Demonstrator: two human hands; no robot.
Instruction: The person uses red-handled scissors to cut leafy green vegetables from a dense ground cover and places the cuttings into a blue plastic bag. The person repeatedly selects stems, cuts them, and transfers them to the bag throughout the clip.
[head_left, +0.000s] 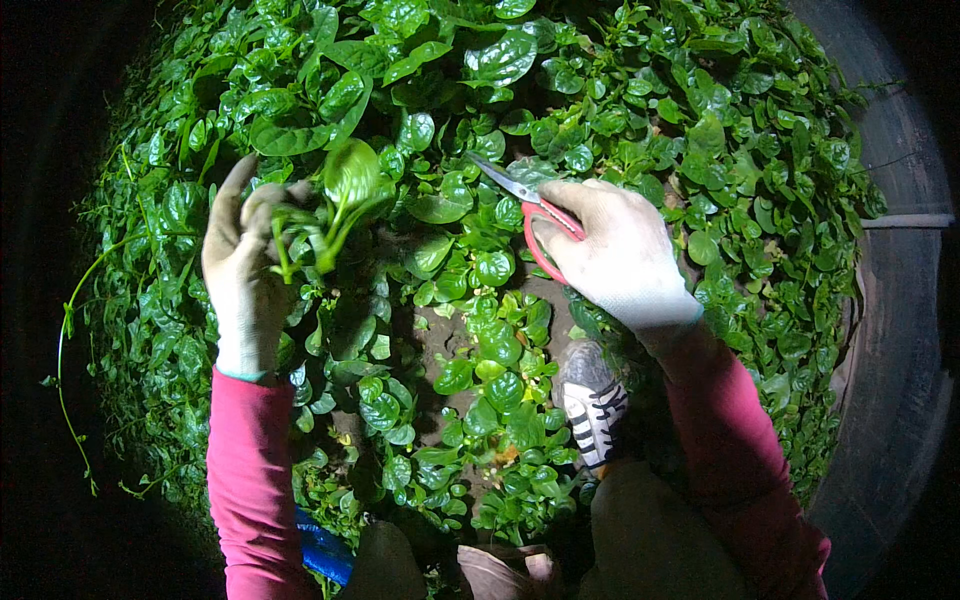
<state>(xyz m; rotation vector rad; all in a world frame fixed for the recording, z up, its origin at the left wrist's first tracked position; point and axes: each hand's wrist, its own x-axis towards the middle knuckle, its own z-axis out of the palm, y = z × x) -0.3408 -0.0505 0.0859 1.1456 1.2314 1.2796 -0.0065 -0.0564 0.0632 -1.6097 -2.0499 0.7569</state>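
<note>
Both hands wear white knit gloves. My left hand (251, 240), at left of centre, has cut leafy green stems (330, 232) at its fingers, blurred by motion; its index finger points up. My right hand (615, 247) holds red-handled scissors (544, 217), with the thumb and fingers around the handles. Their metal blades point up and left and look nearly closed, over low leafy green plants (487, 266). A gap lies between the blades and the stems at my left hand.
Leafy plants surround both hands, with bare soil (442, 337) between rows. A shoe (592, 412) stands among them below my right hand. Dark sheeting (896, 300) borders the right side. Something blue (324, 547) lies at lower left, and a long vine (67, 330) arches at far left.
</note>
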